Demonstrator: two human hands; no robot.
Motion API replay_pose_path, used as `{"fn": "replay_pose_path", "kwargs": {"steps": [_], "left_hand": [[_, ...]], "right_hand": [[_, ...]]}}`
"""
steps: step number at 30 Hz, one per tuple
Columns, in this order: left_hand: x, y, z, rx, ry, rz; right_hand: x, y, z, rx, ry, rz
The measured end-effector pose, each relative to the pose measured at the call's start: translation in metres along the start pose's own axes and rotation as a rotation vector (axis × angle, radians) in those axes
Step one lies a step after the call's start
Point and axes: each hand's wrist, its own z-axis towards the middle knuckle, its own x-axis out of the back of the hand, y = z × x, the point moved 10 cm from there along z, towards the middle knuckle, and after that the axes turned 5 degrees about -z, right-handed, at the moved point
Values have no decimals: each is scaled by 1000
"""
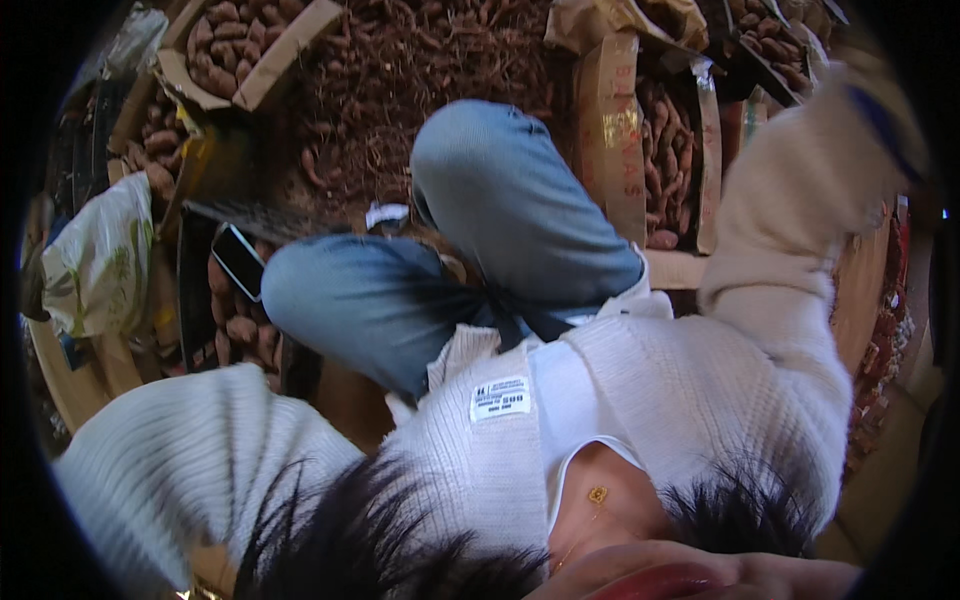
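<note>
My right arm [770, 230], in a cream knit sleeve, reaches up to the upper right, where my right hand [858, 85] is smeared by motion beside a dark blue shape [880, 130] that I cannot make out. A box of sweet potatoes [665, 160] stands left of that arm. My left sleeve [200, 430] bends at the lower left; my left hand is out of sight. Nearby on that side a phone [237, 262] lies on sweet potatoes [240, 328]. My bent knees [490, 190] in blue jeans are in the middle.
Loose reddish roots [380, 70] cover the ground beyond my knees. Open cardboard boxes of tubers [225, 50] surround me at top left and top right [770, 45]. A white plastic bag [95, 255] hangs over boxes at the left, and brown paper [620, 20] lies crumpled at the top.
</note>
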Motion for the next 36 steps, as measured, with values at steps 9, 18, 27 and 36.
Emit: {"fn": "replay_pose_path", "kwargs": {"steps": [9,18,27,36], "left_hand": [[-92,-9,-86,231,-415,80],[-128,-21,-111,310,-502,116],[-138,-43,-117,440,-495,172],[-130,-50,-112,548,-457,225]], "right_hand": [[110,-12,46,-86,120,-760],[226,106,79,-464,79,-1332],[258,248,91,-750,-114,-1640],[236,301,91,-795,-102,-1726]]}}
